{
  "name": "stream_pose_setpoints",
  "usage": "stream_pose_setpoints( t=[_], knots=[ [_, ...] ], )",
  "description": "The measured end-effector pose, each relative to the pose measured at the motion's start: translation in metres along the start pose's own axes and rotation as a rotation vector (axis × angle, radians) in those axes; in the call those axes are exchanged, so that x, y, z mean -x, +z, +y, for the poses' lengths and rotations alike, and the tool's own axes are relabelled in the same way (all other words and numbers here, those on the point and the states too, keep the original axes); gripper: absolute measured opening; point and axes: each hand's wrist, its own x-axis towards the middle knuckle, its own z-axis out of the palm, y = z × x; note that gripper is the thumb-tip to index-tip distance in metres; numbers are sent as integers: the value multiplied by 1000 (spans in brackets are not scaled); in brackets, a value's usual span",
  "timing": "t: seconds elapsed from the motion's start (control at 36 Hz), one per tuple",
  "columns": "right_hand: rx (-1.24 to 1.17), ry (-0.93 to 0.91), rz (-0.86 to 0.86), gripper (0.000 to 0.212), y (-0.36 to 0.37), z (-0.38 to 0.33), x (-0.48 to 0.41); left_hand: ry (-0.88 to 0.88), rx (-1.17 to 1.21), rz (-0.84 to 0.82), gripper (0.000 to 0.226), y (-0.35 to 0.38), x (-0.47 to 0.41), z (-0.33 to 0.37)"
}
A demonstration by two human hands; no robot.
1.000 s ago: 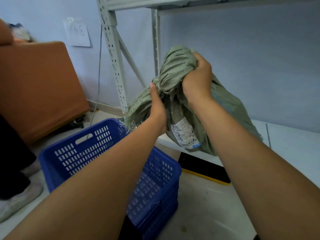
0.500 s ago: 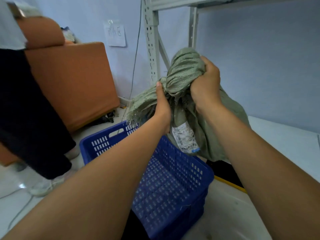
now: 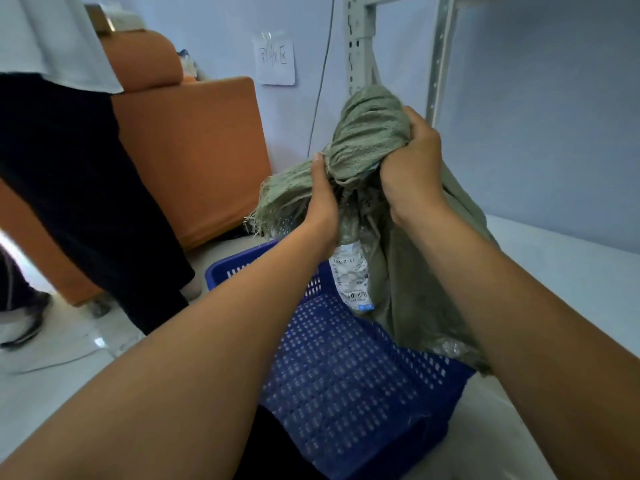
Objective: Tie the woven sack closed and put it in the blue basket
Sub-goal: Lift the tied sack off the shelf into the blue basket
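Observation:
A grey-green woven sack [image 3: 412, 285] hangs in the air, its top bunched into a knot [image 3: 370, 133] with a frayed end sticking out to the left. A white label is stuck on its front. My left hand [image 3: 323, 202] grips the sack's neck just under the knot. My right hand [image 3: 412, 168] is closed on the knot from the right. The sack's bottom hangs over the far right part of the blue basket [image 3: 349, 382], which stands on the floor below my forearms with nothing visible inside it.
A person in dark trousers [image 3: 86, 209] stands at the left, close to the basket. Behind them is an orange padded block [image 3: 194, 157]. A metal shelf upright [image 3: 360, 43] rises behind the sack, with a white shelf board [image 3: 571, 271] at the right.
The view has swung left and the sack now hangs over the basket. The standing person has come further into view. Both hands keep their grip on the sack's top.

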Motion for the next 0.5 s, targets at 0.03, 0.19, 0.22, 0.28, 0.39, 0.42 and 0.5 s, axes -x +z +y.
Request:
stream_pose_setpoints(
  t=[0.03, 0.19, 0.22, 0.28, 0.39, 0.42, 0.5],
  knots=[
    [-10, -4, -3, 31, 3, 0, 1, 11, -8, 10, 108, -3, 3, 3],
    [-40, 18, -18, 34, 20, 3, 7, 23, -115, 12, 88, -20, 19, 21],
    [-59, 32, -19, 34, 21, 3, 9, 20, -130, 10, 88, -22, 20, 22],
    [-113, 63, -23, 35, 26, 3, 14, 15, -162, 9, 88, -27, 22, 25],
    [-162, 88, -37, 33, 39, 4, 23, 33, -178, 15, 80, -41, 27, 33],
    [-165, 92, -44, 34, 42, 5, 24, 35, -187, 20, 81, -45, 27, 35],
    [-164, 109, -67, 36, 52, 8, 27, 39, -188, 52, 79, -58, 26, 35]
  ],
)
